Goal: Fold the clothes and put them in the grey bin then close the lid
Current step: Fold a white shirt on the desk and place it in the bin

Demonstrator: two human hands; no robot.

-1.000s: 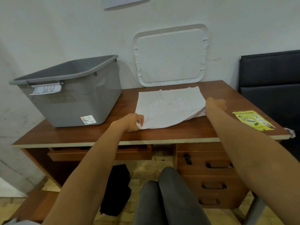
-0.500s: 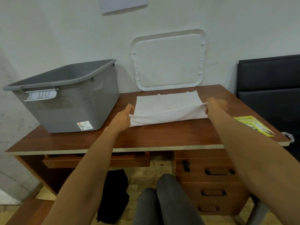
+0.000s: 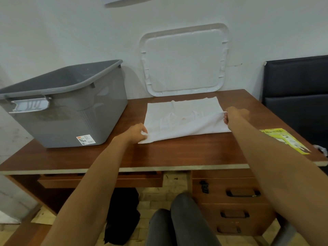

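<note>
A white cloth garment (image 3: pixel 181 118) lies partly folded, its near edge pinched at one corner by the left hand (image 3: pixel 136 133) and at the other by the right hand (image 3: pixel 234 115). An open grey plastic bin (image 3: pixel 71 118) stands upright just left of the left hand. Its white rectangular lid (image 3: pixel 182 61) stands on edge beyond both hands.

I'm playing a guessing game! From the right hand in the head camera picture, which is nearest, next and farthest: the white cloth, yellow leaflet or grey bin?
1. White cloth: pinched by the right hand.
2. Yellow leaflet: on the desk, to the hand's right.
3. Grey bin: far left end of the desk.
</note>
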